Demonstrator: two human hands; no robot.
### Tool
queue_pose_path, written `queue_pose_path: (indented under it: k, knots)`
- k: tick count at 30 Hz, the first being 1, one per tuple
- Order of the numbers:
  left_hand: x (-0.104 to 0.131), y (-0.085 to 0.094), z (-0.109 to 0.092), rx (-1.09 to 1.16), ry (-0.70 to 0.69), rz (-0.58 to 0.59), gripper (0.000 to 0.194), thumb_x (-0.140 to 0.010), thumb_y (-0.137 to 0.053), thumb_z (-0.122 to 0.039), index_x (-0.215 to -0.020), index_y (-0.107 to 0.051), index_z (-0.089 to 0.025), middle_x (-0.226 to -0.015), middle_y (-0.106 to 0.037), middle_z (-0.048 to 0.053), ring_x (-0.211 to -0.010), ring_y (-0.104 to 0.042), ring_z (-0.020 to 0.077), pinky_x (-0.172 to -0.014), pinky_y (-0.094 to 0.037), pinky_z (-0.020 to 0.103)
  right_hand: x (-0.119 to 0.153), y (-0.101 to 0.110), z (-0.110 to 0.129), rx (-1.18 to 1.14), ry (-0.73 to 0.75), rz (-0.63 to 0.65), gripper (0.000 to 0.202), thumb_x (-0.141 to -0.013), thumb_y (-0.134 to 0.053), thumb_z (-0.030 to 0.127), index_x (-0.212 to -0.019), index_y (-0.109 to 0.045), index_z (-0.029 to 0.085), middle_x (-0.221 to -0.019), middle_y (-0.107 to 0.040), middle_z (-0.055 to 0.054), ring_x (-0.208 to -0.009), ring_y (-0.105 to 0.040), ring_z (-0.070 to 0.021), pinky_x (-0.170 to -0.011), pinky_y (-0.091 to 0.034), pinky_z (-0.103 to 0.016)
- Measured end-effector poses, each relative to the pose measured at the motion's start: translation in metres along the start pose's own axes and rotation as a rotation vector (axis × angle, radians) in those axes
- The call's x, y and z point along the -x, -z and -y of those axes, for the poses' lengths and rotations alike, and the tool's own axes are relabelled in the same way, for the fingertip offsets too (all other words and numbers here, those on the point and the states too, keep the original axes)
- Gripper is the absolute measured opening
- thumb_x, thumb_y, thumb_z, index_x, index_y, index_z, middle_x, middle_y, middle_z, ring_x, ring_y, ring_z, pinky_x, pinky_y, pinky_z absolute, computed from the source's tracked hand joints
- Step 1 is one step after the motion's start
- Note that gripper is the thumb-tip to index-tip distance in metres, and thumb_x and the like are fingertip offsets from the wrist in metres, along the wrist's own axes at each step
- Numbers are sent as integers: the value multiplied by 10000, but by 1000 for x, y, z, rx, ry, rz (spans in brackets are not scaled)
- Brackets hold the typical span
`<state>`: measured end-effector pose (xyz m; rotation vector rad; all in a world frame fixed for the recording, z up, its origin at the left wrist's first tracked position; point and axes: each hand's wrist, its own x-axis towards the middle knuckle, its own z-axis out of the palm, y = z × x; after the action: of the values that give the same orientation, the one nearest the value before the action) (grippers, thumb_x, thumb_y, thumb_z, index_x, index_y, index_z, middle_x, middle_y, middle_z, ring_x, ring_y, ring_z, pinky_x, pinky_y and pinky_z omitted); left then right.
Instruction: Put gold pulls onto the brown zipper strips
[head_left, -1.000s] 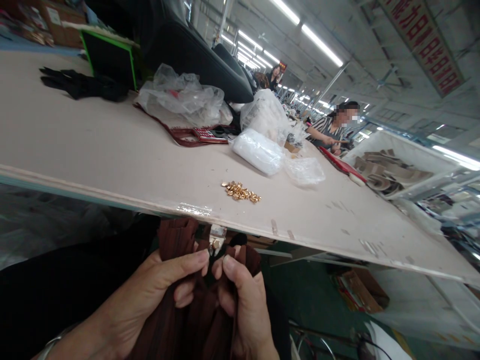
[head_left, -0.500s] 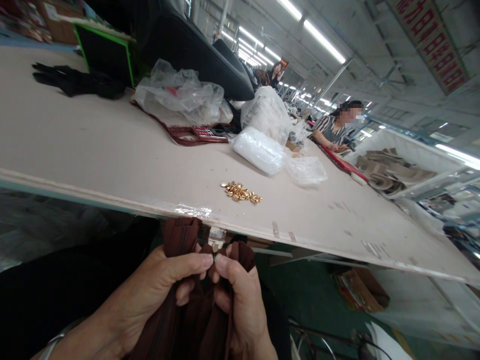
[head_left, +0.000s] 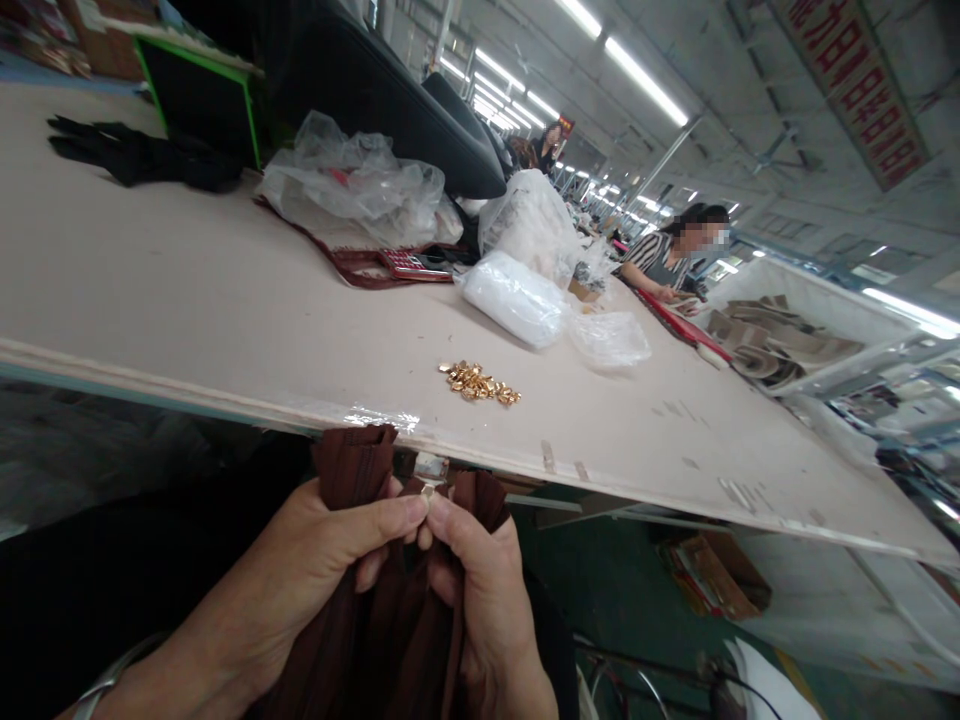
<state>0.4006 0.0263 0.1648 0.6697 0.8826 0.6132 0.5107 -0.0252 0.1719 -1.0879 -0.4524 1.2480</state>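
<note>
My left hand (head_left: 330, 545) and my right hand (head_left: 487, 570) meet just below the table's front edge, thumb tips nearly touching. Both are closed on a bundle of brown zipper tape (head_left: 356, 465), folded in layers with darker lines along it. The tape hangs down between my wrists. Between the thumbs a small gold zipper slider (head_left: 428, 491) shows, pinched against the tape; the fingertips hide most of it. Behind it, at the table edge, is a pale metal fitting (head_left: 431, 467). On the table beyond lies a small pile of gold zipper sliders (head_left: 478, 383).
Plastic bags (head_left: 517, 300) lie behind the pile, beside a red calculator (head_left: 412, 264). A black cloth (head_left: 139, 155) is at the far left. Across the table, a person in stripes (head_left: 660, 255) sits near a white bin (head_left: 840, 310) of strips. Under the table stands a cardboard box (head_left: 724, 575).
The thumbs have closed in over the gold slider, so less of it shows. Both hands and the tape have barely shifted; the whole view has moved slightly.
</note>
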Motion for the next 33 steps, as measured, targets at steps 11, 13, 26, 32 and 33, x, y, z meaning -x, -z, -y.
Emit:
queue_pose_path:
  k: [11,13,26,32,33]
  knots:
    - [0,3,3,-98,-43,11,522,-691,-753,-581,-482,-475,-192,-403,-459,-40,-407,-411,96,-437,-315,214,-1,10,16,478,241,-41,222,-833,-703,341,-737,-649,148,-632,-589,29,-577,-485,-104,-563,-429,-225]
    - [-1,3,2,-59,-13,13,539,-691,-752,-579,-448,-474,-186,-386,-444,-37,-387,-398,89,-417,-304,211,-1,5,19,589,308,-43,177,-859,-656,307,-784,-667,148,-698,-639,8,-641,-538,-129,-614,-456,-243]
    - [-3,-11,-9,68,49,-22,327,-571,-857,-435,-633,-657,-185,-367,-485,-55,-334,-408,98,-340,-314,195,-32,-22,48,1089,643,-277,176,-899,-581,319,-770,-579,200,-613,-576,42,-553,-507,-135,-544,-356,-254]
    - [1,-9,0,-62,-73,-37,283,-622,-807,-408,-625,-647,-174,-347,-435,-70,-345,-360,72,-367,-252,169,-11,-15,43,802,394,133,161,-913,-584,273,-831,-688,183,-733,-675,10,-679,-592,-132,-641,-440,-231]
    - [2,-8,4,-81,-99,-31,279,-621,-807,-410,-648,-659,-174,-348,-427,-76,-345,-344,68,-370,-242,169,-8,-12,44,785,370,169,178,-915,-588,287,-809,-683,181,-717,-671,10,-671,-591,-131,-642,-442,-230]
